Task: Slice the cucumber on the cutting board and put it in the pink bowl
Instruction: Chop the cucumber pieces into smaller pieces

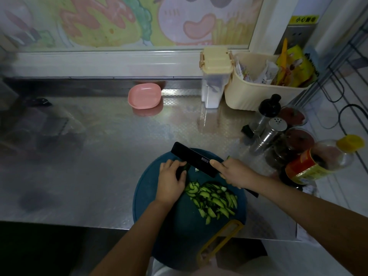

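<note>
Lower centre of frame: round teal cutting board (147,196) on the steel counter (89,156). L hand (171,182) curls over what's left of the cucumber (184,168), holding it down on the board. R hand (233,174) is clenched round the handle of a black knife (194,157) w/ one finger along the blade, which is just beside the stub. Cut slices (215,200) are heaped mid-board btwn the wrists. Pink bowl (144,95) sits upper centre, well apart from the board.

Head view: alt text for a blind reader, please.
The right hand holds a black cleaver at the cucumber stub gripped by the left hand on a blue cutting board, beside cut slices. The pink bowl behind is empty.
</note>
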A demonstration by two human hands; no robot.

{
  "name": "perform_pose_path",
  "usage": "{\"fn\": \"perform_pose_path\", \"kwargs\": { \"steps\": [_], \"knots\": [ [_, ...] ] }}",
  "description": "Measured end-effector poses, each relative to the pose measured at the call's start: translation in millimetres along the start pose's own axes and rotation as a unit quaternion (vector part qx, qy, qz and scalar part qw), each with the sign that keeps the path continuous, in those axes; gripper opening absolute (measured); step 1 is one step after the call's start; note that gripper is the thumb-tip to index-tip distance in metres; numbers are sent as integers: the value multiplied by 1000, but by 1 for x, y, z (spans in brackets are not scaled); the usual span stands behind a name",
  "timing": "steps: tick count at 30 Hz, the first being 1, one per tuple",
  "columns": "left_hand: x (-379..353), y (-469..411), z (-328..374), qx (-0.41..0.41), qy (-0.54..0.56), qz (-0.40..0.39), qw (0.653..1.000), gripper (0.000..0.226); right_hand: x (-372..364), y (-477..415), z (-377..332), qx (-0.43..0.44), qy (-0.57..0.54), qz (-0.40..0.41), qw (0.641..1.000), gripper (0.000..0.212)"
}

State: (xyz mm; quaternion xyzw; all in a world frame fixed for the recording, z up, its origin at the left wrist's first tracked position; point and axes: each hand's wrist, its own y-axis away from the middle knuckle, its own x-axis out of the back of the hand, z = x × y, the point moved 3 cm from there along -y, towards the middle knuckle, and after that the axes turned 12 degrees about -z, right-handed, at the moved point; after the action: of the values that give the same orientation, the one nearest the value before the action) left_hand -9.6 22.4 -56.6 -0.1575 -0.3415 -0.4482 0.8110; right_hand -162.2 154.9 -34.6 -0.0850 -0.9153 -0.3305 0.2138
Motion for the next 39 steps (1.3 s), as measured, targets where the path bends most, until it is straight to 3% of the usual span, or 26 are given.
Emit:
{"fn": "perform_pose_path", "kwargs": {
  "steps": [11,23,39],
  "knots": [
    [-2,-1,-5,8,24,-17,1000,23,-16,-16,-17,30,136,35,990,62],
    [-4,0,-5,18,36,-4,999,20,-8,-2,7,34,19,36,999,65],
    [-5,0,-7,11,25,-5,1000,19,-20,-11,-17,42,154,53,986,62]
  ]
}}
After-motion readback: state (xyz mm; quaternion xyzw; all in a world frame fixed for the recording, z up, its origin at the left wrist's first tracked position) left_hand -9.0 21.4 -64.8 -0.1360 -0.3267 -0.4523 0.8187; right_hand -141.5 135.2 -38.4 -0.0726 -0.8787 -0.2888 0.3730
